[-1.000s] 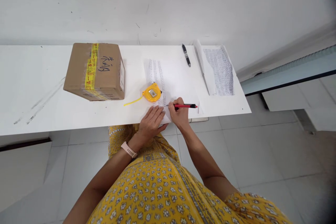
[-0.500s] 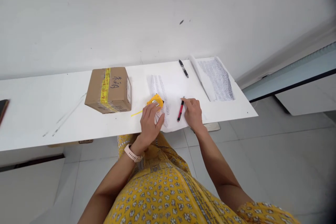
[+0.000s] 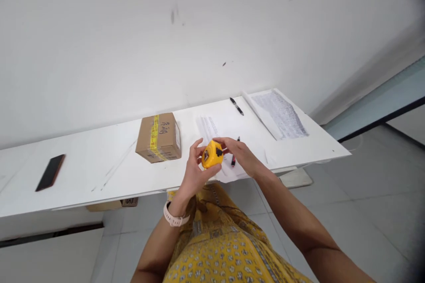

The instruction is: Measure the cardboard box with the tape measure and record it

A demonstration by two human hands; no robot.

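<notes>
A yellow tape measure (image 3: 213, 154) with a black catch is raised above the papers, tilted between my two hands. My left hand (image 3: 194, 176) holds its lower left side, the thumb along the bottom. From the right, the fingertips of my right hand (image 3: 243, 155) grip its upper edge; part of those fingers is hidden. Partly covered by that hand, a red and black pen (image 3: 233, 161) lies on a white printed sheet (image 3: 206, 126). No drawn-out tape blade shows.
A taped cardboard box (image 3: 170, 141) stands left of my hands on the white table (image 3: 109, 159). Farther left lies a dark phone-like slab (image 3: 50, 172). Another pen (image 3: 237, 106) and a densely marked sheet (image 3: 282, 115) are at the back right. A wall (image 3: 133, 53) rises behind.
The tape measure has been lifted off the sheet, and the yellow blade that stuck out is no longer visible. My right hand has moved from beside the red pen to the tape measure.
</notes>
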